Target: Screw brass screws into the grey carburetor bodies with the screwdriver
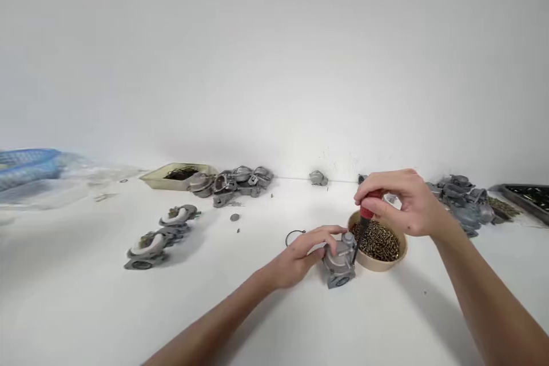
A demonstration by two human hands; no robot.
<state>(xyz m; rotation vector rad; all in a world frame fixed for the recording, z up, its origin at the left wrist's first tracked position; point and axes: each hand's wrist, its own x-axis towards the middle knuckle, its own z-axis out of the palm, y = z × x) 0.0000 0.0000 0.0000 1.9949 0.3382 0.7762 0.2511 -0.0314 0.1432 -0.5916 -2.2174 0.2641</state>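
Note:
My left hand (300, 257) grips a grey metal valve housing (340, 260) from its left side, fingers over its top. In my right hand (397, 200) is a screwdriver (366, 214) with a red and black handle, held nearly upright. Its tip meets the right edge of the housing; whether a screw sits under it is too small to tell. Just behind and right of the housing stands a round tan bowl (377, 265) full of small brass-coloured screws (380, 242). A thin black ring (294, 234) lies on the table beyond my left hand, partly hidden by it.
Two open housings with white curved parts (150, 246) sit on the left. Grey castings (240, 180) are piled beside a pale yellow tray (165, 183). More castings (463, 200) and a black tray (529, 197) are on the right. A blue basket (30, 168) is far left.

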